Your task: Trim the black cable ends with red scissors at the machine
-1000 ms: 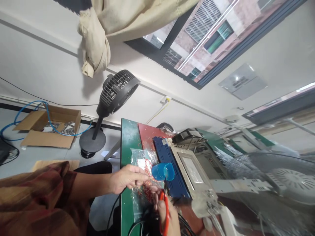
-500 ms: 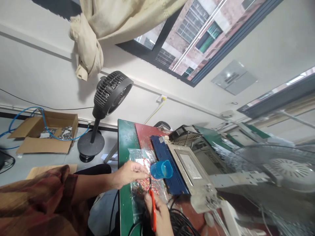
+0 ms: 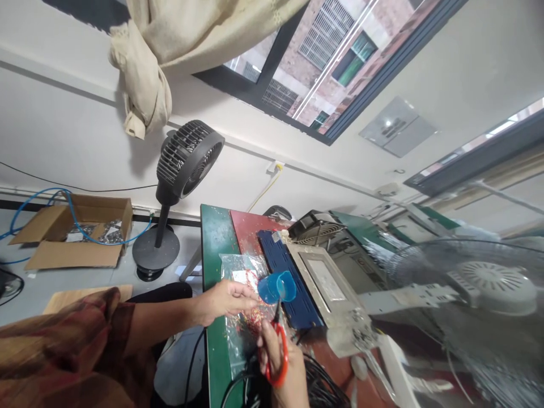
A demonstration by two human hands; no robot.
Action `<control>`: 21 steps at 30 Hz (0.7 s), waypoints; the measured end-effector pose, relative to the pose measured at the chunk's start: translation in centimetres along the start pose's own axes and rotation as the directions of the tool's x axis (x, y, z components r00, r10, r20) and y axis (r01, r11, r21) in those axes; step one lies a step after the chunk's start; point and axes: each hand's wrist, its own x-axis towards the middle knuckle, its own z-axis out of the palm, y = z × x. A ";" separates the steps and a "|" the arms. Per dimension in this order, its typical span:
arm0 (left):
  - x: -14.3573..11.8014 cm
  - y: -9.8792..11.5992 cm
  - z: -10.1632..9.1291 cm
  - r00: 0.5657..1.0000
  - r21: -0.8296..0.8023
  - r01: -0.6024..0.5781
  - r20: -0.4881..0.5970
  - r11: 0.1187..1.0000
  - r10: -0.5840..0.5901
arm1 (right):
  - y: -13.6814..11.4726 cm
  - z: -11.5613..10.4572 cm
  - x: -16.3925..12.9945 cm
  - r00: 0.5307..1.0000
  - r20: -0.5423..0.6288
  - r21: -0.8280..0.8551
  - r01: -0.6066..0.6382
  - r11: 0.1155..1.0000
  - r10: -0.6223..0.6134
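In my right hand [image 3: 287,371] I hold scissors [image 3: 281,348] by their red handles, dark blades pointing away from me. The blade tips reach the mouth of a blue cup [image 3: 272,288]; whether they touch it I cannot tell. My left hand [image 3: 229,300] is beside the cup, thumb and fingers drawn together; anything between them is too small to make out. Under both hands lies a clear plastic bag [image 3: 232,337], with many small red and yellow pieces [image 3: 253,320] heaped on or in it.
A dark blue slotted panel [image 3: 287,277] and a beige machine frame [image 3: 321,277] stand right of the cup on the green table [image 3: 212,232]. Black cables [image 3: 321,379] coil at the front. A large fan [image 3: 488,289] stands at right, a black fan [image 3: 187,161] beyond the table.
The scissors have moved right and away from my left fingers to the cup's mouth, their handles now spread. My left hand has stayed nearly in place. The whole view has shifted slightly.
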 end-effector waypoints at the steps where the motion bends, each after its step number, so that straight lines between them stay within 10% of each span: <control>1: -0.2 0.0 0.0 0.999 -0.020 0.017 0.035 1.000 -0.017 | -0.3 0.0 -0.1 1.000 0.014 0.057 -0.023 0.998 0.022; 7: -1.3 -0.5 0.5 0.968 -0.093 0.075 0.245 0.993 -0.050 | -1.9 0.5 -0.8 0.993 0.112 0.236 -0.072 0.969 0.046; 21: -1.4 -1.1 1.0 0.966 -0.141 0.159 0.229 0.977 -0.124 | -1.9 0.7 -0.9 0.981 0.157 0.345 -0.163 0.924 0.114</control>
